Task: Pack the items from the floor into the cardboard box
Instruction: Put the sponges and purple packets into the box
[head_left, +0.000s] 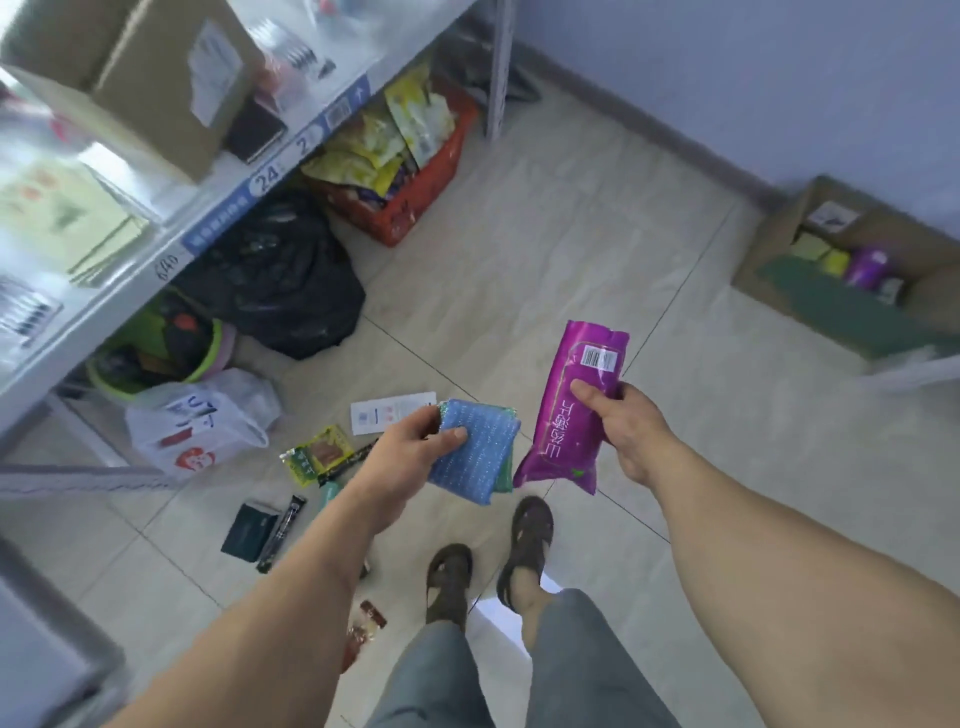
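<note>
My left hand (410, 452) grips a stack of blue and green scouring pads (478, 452) above the floor. My right hand (628, 426) holds a purple packet (571, 410) by its middle, barcode end up. The open cardboard box (769, 244) stands on the floor at the far right by the wall, with a purple bottle (870, 267), yellow packs and a green sheet inside. Loose items lie on the tiles below my left arm: a white card (389, 410), a yellow-green snack pack (319, 452), a dark wallet-like case (249, 530), a black sachet (283, 532) and small red wrappers (366, 623).
A grey shelf unit (218, 208) runs along the left, with another cardboard box (140, 78) on it. Under it are a black bin bag (280, 275), an orange crate (415, 197) of snacks, a green basin (150, 353) and a white plastic bag (192, 421). My sandalled feet (488, 561) stand below.
</note>
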